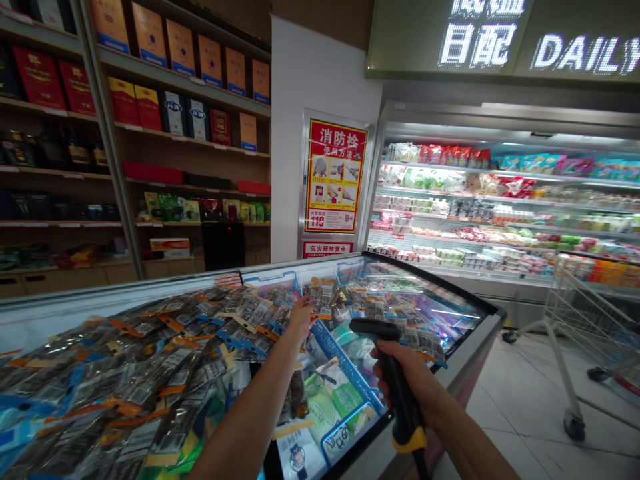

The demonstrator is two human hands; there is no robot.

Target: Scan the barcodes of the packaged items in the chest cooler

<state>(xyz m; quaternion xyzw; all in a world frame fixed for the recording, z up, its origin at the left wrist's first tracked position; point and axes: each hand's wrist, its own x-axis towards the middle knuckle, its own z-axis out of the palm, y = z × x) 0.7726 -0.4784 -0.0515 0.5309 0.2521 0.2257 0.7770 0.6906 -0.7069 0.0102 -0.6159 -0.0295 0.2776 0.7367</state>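
Observation:
My left hand (301,317) reaches out over the chest freezer, its fingers closed at the edge of a clear plastic packet (321,298) with dark contents and a printed label. In my right hand (413,380) is a black barcode scanner (400,393) with a yellow band at its lower end, its head pointing left. A big pile of similar packets (165,360), with orange and blue strips, lies to the left of my left arm. More packets (377,308) rest on the glass beyond the scanner.
A blue basket (345,360) and bagged goods (325,400) sit in the freezer. Its dark-edged rim (473,293) runs along the right. A metal shopping cart (575,320) stands on the tiled floor. Behind are boxed-goods shelves (185,83) and a lit refrigerated display (500,193).

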